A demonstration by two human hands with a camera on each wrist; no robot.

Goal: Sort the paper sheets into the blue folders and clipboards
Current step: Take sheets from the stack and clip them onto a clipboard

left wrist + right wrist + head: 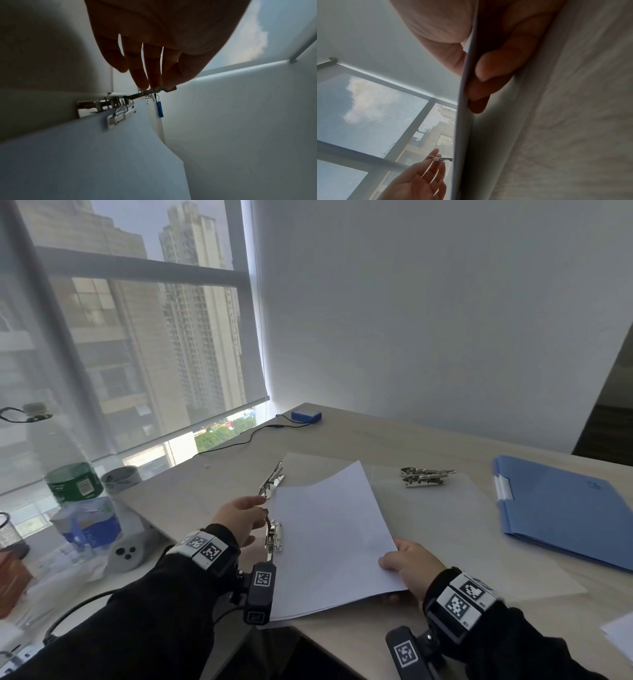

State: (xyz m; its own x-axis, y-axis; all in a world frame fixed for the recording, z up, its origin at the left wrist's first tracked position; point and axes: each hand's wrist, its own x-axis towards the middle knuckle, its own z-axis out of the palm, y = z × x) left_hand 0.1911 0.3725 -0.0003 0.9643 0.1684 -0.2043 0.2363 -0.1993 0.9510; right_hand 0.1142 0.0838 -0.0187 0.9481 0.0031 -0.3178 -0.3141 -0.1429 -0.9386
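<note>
A thin stack of white paper sheets (329, 535) lies over a clear clipboard (445, 542) near the table's front edge. My right hand (407, 566) grips the stack's near right corner, thumb on top and fingers underneath (489, 70), lifting that edge (464, 121) slightly. My left hand (239, 518) reaches to the clipboard's metal clip (274, 537); its straight fingertips (154, 83) press on the raised lever (150, 92). The paper's left edge (102, 155) sits at the clip (120, 112). A blue folder (561, 508) lies shut at the right.
Two more metal clips (424, 477) (272, 484) sit on clear boards behind the paper. A blue box (306, 416) with a cable is at the back. Bottle (73, 482), tissue pack (89, 525) and white controller (126, 553) crowd the left. Another sheet (620, 635) pokes in at right.
</note>
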